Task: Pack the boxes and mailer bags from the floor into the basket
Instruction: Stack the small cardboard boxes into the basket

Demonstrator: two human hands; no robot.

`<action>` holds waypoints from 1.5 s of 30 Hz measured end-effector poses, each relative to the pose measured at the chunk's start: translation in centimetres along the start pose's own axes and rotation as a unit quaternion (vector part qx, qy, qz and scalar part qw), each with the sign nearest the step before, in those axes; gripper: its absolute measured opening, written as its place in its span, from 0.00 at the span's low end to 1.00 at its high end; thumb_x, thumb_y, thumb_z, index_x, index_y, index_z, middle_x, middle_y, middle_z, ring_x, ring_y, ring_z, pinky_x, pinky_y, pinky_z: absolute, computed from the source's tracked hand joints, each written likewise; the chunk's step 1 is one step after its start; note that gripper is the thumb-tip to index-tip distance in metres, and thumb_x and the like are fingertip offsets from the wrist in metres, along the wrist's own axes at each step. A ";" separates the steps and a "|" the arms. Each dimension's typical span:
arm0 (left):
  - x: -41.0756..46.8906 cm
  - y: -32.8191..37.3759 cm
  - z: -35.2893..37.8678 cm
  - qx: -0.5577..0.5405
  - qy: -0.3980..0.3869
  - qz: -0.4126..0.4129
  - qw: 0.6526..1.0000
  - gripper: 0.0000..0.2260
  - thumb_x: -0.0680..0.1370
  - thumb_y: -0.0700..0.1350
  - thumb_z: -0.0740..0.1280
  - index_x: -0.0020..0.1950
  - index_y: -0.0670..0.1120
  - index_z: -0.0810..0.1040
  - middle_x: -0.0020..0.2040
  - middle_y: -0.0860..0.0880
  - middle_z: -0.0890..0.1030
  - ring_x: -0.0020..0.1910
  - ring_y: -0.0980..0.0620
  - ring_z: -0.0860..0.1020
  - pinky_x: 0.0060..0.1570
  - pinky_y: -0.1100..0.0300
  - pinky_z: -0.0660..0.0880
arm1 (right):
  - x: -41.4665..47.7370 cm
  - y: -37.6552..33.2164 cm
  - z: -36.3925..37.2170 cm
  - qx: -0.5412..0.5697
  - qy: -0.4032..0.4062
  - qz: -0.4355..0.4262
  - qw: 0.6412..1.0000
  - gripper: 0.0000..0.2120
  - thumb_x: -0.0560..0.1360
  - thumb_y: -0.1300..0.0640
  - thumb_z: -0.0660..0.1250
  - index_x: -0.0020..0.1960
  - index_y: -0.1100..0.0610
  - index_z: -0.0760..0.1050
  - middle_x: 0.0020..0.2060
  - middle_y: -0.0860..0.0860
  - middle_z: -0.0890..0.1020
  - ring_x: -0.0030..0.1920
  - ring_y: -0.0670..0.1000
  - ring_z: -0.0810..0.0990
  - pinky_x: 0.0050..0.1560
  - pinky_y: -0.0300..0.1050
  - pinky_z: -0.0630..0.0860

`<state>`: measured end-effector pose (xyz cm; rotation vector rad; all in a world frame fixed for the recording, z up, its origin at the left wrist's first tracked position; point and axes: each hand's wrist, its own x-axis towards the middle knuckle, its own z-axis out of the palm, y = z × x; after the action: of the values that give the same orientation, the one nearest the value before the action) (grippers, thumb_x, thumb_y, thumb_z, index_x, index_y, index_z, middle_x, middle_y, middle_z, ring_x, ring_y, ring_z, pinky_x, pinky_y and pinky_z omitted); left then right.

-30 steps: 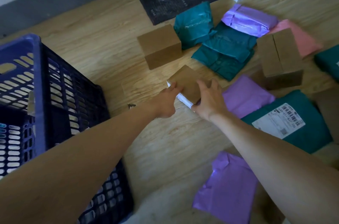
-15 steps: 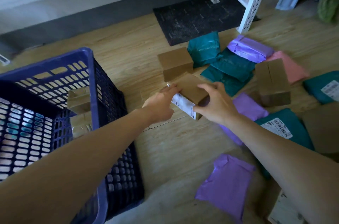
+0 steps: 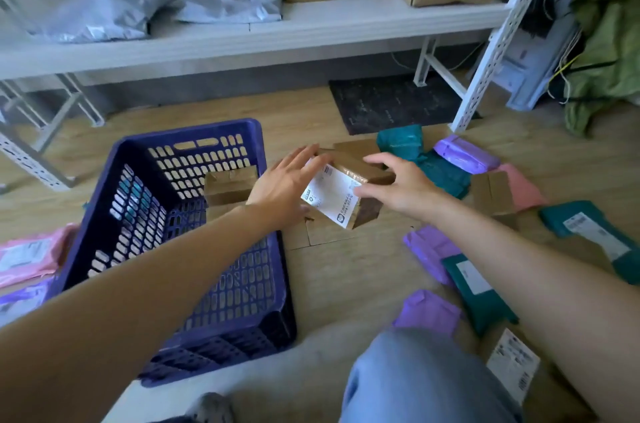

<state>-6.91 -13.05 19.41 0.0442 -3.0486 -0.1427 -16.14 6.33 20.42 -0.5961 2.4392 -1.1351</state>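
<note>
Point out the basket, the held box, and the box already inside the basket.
basket (image 3: 194, 132): head view, far rim.
held box (image 3: 330, 195): head view, white label face.
box inside the basket (image 3: 230, 183): head view, taped top.

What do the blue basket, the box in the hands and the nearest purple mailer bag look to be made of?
Blue basket: rigid moulded plastic, judging by its slotted lattice walls and dull sheen. Held box: brown cardboard, matte, carrying a white paper label. Purple mailer bag: thin plastic film, probably polyethylene, slightly glossy and wrinkled.
</note>
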 end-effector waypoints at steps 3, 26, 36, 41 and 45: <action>-2.9 -1.0 -2.3 0.018 0.042 0.002 0.999 0.41 0.71 0.47 0.74 0.76 0.54 0.53 0.78 0.49 0.52 0.77 0.48 0.52 0.74 0.51 0.55 | -2.1 -3.0 0.4 -0.004 -0.013 -0.008 1.000 0.29 0.66 0.46 0.74 0.65 0.41 0.70 0.62 0.46 0.74 0.60 0.48 0.74 0.52 0.40 0.70; -15.4 -9.9 -8.8 0.023 0.007 -0.132 0.991 0.48 0.60 0.62 0.77 0.74 0.50 0.58 0.67 0.46 0.67 0.65 0.46 0.66 0.60 0.49 0.72 | -7.1 -16.6 12.3 -0.397 -0.027 -0.271 0.877 0.45 0.65 0.43 0.76 0.75 0.51 0.57 0.72 0.46 0.62 0.68 0.52 0.65 0.66 0.51 0.65; -13.8 -16.0 -2.7 -0.011 -0.072 -0.176 0.982 0.47 0.62 0.57 0.78 0.75 0.52 0.57 0.67 0.48 0.68 0.60 0.46 0.71 0.53 0.54 0.73 | 0.2 -14.0 19.6 -0.427 -0.113 -0.274 0.854 0.41 0.67 0.45 0.75 0.74 0.49 0.58 0.71 0.52 0.64 0.69 0.54 0.66 0.66 0.53 0.67; -12.0 -17.9 2.9 -0.082 -0.113 -0.183 0.973 0.44 0.63 0.50 0.78 0.73 0.49 0.60 0.67 0.49 0.67 0.51 0.53 0.71 0.47 0.61 0.72 | 3.7 -10.5 23.0 -0.426 -0.161 -0.236 0.858 0.41 0.67 0.46 0.74 0.74 0.49 0.58 0.70 0.53 0.64 0.69 0.55 0.66 0.66 0.53 0.66; -11.0 -19.5 7.9 -0.128 -0.159 -0.212 0.956 0.44 0.60 0.49 0.80 0.70 0.48 0.62 0.62 0.49 0.68 0.56 0.47 0.75 0.53 0.52 0.78 | 5.8 -8.0 25.7 -0.425 -0.202 -0.204 0.858 0.40 0.68 0.48 0.75 0.73 0.49 0.59 0.68 0.53 0.65 0.67 0.56 0.67 0.65 0.53 0.68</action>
<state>3.76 -31.34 8.74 0.7258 -3.2510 -0.6295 -6.30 -17.31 10.33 -1.4876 2.3782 0.0740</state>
